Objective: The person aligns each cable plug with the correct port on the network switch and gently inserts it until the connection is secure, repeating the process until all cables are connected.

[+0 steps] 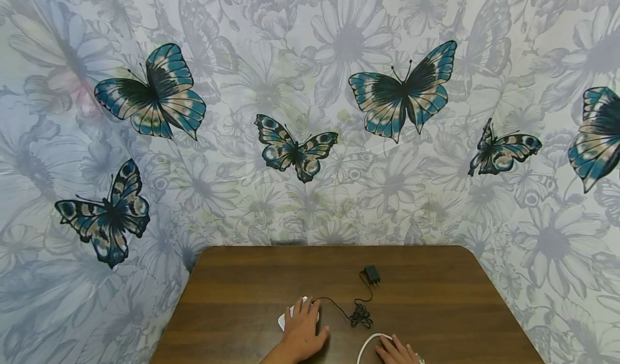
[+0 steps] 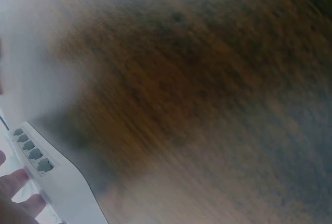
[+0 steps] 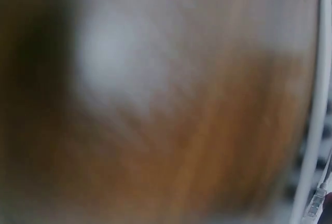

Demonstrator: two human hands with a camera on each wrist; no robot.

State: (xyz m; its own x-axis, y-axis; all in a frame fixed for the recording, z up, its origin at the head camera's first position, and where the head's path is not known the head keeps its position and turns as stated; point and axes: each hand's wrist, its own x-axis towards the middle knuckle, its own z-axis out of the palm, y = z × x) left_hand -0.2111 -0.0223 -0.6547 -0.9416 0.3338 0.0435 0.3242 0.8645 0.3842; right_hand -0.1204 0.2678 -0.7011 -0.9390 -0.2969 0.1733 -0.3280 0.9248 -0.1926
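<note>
1. Box [image 1: 281,321], white, with a row of ports [image 2: 34,153] along one side, lies on the brown table [image 1: 242,278], partly beneath the left hand [image 1: 301,334].
2. Left hand has its fingers extended and slightly spread, touching the box's top without clasping it.
3. Right hand [image 1: 398,352] lies at a curved white cable [image 1: 364,345]; whether it pinches the cable cannot be told.
4. Clear plug [image 3: 315,203] shows near a fingertip in the right wrist view.
5. Black adapter [image 1: 372,274], prongs showing, lies farther back; its black cord [image 1: 360,316], bunched midway, runs to the left hand's fingertips, its end indistinct.
6. Wallpaper [image 1: 310,213] with printed butterflies [image 1: 404,92] rises behind.
</note>
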